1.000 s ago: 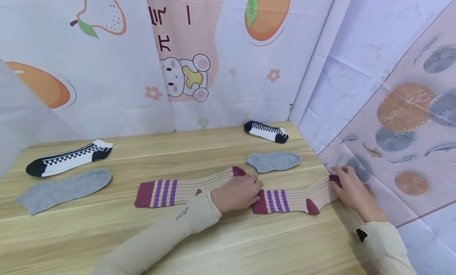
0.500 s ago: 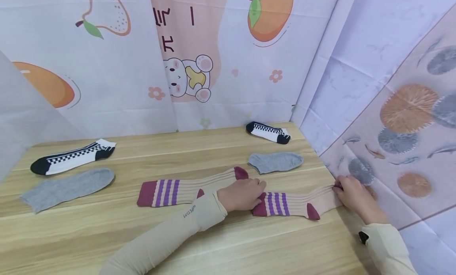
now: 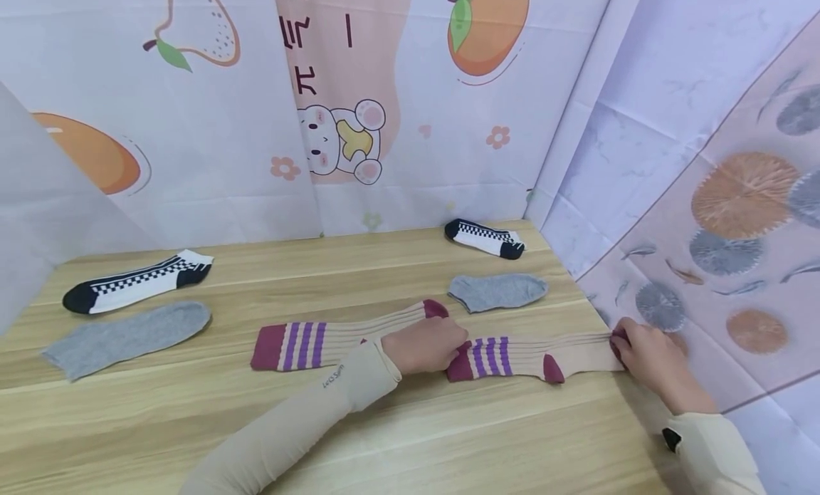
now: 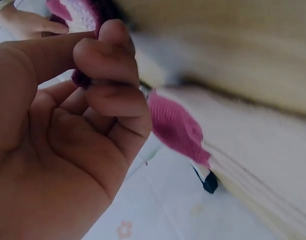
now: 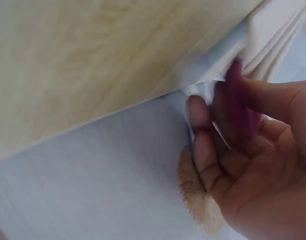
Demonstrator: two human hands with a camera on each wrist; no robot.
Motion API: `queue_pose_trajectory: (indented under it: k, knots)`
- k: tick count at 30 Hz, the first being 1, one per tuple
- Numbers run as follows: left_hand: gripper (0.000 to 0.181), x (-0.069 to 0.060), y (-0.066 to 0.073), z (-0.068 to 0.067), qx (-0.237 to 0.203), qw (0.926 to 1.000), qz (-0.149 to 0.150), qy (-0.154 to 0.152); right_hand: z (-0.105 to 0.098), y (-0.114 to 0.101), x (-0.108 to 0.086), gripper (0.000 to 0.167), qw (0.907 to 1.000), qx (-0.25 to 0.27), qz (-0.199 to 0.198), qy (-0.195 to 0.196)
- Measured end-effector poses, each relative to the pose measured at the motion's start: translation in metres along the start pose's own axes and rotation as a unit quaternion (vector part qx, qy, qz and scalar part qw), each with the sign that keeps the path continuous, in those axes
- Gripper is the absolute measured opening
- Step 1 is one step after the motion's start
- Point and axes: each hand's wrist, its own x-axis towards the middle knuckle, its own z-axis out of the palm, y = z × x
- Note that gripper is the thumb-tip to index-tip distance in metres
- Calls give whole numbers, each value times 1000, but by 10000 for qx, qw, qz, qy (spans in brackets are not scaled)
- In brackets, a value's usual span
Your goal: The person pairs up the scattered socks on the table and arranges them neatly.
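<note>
Stretched between both hands is a cream knee-length sock [image 3: 525, 354] with purple stripes and maroon cuff, heel and toe. At its left end my left hand [image 3: 428, 344] pinches the maroon cuff [image 4: 82, 78] between thumb and fingers. My right hand [image 3: 656, 363] pinches the maroon toe [image 5: 237, 102] at the table's right edge, its fingers mostly covering it in the head view. A matching striped sock [image 3: 301, 347] lies flat to the left, its middle partly hidden by my left forearm and its toe just behind the left hand.
Behind the held sock lies a grey ankle sock [image 3: 498, 292], with a black-and-white checked sock [image 3: 485, 239] farther back. Another grey sock [image 3: 128, 337] and checked sock [image 3: 137, 281] lie at the left. Printed curtains [image 3: 237, 146] line the table's back and right side.
My right hand has moved right and slightly nearer, drawing the sock's toe end along. The held sock now runs straighter. My left hand has stayed at the cuff, shifting slightly left lately.
</note>
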Motion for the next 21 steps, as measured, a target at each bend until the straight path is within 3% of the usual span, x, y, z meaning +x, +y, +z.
queue_pose_trajectory:
  k: [4, 7, 11, 21]
  knots:
    - [12, -9, -3, -7, 60, 9997, -215, -43, 0, 0, -2, 13, 9997, -92, 33, 218]
    - [10, -13, -5, -11, 103, 9995, -275, -111, -2, -2, -3, 16, 9999, -100, -23, 80]
    - [9, -17, -10, -15, 65, 9999, -156, -31, -4, -3, -2, 17, 9999, -43, -91, -121]
    - [14, -31, -21, -25, -148, 9997, 12, 212, -9, -11, 2, 14, 9996, 208, -139, -88]
